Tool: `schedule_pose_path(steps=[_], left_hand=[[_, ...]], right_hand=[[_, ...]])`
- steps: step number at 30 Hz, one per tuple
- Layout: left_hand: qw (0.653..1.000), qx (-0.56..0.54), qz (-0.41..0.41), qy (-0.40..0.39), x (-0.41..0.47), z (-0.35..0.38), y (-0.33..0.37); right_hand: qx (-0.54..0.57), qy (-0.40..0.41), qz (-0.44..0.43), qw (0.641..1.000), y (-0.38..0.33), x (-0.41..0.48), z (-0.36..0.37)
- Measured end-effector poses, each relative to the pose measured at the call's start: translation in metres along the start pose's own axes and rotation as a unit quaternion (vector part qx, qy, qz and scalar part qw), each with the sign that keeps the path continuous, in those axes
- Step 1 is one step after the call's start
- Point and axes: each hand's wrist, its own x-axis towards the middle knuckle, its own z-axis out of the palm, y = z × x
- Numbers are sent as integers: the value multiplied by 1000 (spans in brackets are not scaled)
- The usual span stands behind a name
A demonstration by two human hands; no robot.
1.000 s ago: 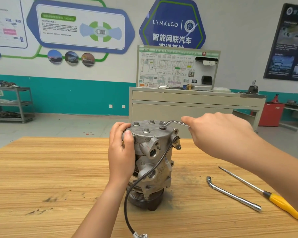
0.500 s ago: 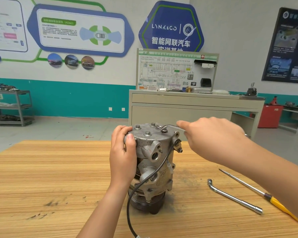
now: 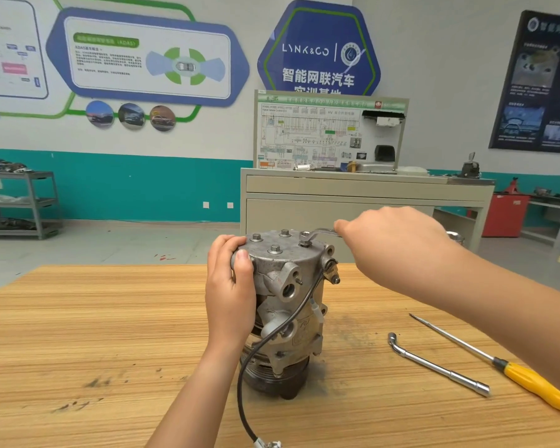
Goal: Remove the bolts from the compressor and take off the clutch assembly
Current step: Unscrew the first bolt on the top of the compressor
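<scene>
On desk [image 3: 94, 334], near the middle: compressor [image 3: 285, 305], stood on end, clutch assembly [image 3: 272, 379] underneath against the wood, bolted end plate uppermost. Gripped at the upper left rim by left hand [image 3: 230, 295], fingers curled round the housing, thumb pressed on the near edge. Fitted over rightmost bolt [image 3: 304, 243]: head of wrench [image 3: 317, 234], handle run off rightward into right hand [image 3: 392, 240], fingers closed over it, undersides hidden. Noted three further bolts [image 3: 274, 249] seated in the plate, none yet out. Trailed down the front toward the near edge: black cable [image 3: 249, 367]. Lay apart to the right, untouched: L-shaped socket wrench [image 3: 434, 367], yellow-handled screwdriver [image 3: 530, 379].

Risks, as judged:
- Wrench head liable to ride off the bolt if pulled at a tilt, rounding the corners and sending the knuckles into the housing.
- Compressor, tall on a narrow base, likely to twist or topple under the pull should the left grip slacken.
- Cable apt to snag on the forearm.
</scene>
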Motion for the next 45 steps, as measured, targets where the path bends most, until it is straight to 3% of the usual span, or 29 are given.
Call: schedule_pose_path(steps=[14,20,29,41,45], left_hand=[[1000,15,0,-11,2,-3,0],[1000,19,-1,-16,2,-4,2],[1000,10,1,-7,0,-3,2],[1000,14,-11,-14,1,-4,-1],[1000,16,-18,-18,0,-4,-1]], right_hand=[[-77,-3,-47,996,5,10,-4],[38,-8,-47,998,15,13,5],[-14,56,-96,994,13,15,13],[119,-18,-71,990,22,17,17],[69,13,-86,994,20,18,21]])
